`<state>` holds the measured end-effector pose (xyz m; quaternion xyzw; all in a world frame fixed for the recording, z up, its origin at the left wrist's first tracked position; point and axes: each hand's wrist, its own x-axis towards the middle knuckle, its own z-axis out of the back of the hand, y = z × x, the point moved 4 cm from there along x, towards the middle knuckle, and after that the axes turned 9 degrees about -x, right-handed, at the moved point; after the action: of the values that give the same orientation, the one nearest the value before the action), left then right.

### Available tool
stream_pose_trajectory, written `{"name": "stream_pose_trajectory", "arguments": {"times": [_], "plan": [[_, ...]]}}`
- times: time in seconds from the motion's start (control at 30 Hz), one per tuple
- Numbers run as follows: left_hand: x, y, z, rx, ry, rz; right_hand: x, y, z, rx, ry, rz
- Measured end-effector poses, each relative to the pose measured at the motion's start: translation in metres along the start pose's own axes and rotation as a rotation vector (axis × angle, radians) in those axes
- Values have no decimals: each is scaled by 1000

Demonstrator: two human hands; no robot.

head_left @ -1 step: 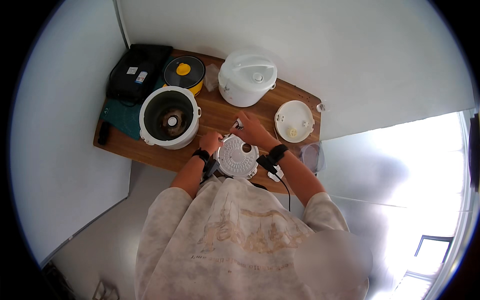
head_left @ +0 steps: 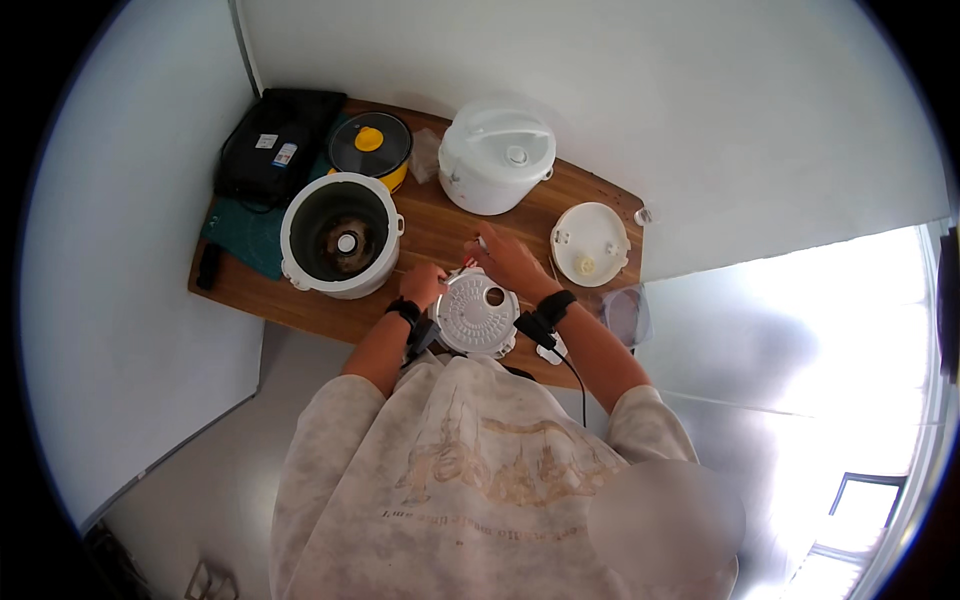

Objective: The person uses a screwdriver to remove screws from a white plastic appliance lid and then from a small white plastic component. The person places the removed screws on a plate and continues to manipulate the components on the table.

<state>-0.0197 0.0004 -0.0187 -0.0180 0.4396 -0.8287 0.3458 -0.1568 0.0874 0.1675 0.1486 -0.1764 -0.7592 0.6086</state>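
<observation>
My left hand (head_left: pixel 425 285) is closed at the upper left edge of a round white lid plate (head_left: pixel 470 312) with a ridged pattern and an off-centre hole; what its fingers hold is hidden. My right hand (head_left: pixel 505 262) is curled over a small object with red and white parts (head_left: pixel 470 262), just above the plate's top edge, too small to make out. Both wrists wear black straps with black devices, a cable hanging from the right one. A white cooker body (head_left: pixel 301 226) with a dark interior stands left of my hands. A small white piece (head_left: pixel 550 349) lies right of the plate.
On the wooden table (head_left: pixel 430 215) are a black bag (head_left: pixel 265 140), a green mat (head_left: pixel 235 240), a yellow pot (head_left: pixel 390 180) with dark lid, a white cooker (head_left: pixel 495 160), a cream round cover (head_left: pixel 595 225) and a clear container (head_left: pixel 625 315). White walls enclose the table's back and left.
My right hand's fingers have shifted slightly on the small object, and more of its red part shows. My left hand stays at the plate's edge.
</observation>
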Motion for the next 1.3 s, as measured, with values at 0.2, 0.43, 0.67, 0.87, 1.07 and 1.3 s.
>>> {"name": "stream_pose_trajectory", "arguments": {"times": [0.2,0.43,0.67,0.87,1.07,1.3], "plan": [[2,1,1,20,4,3,0,-2,5,-245,91,-81],[3,2,1,-16,24,23,2,-7,10,-299,215,-173],[5,5,-1,-14,36,14,-6,-17,-2,-151,62,8],[3,-3,2,-7,37,-9,-3,-27,-11,-81,12,32],[11,6,1,-16,95,-37,-4,-13,-10,-110,-66,174],[19,-6,7,-36,58,-72,1,-19,-12,-86,28,-10]]}}
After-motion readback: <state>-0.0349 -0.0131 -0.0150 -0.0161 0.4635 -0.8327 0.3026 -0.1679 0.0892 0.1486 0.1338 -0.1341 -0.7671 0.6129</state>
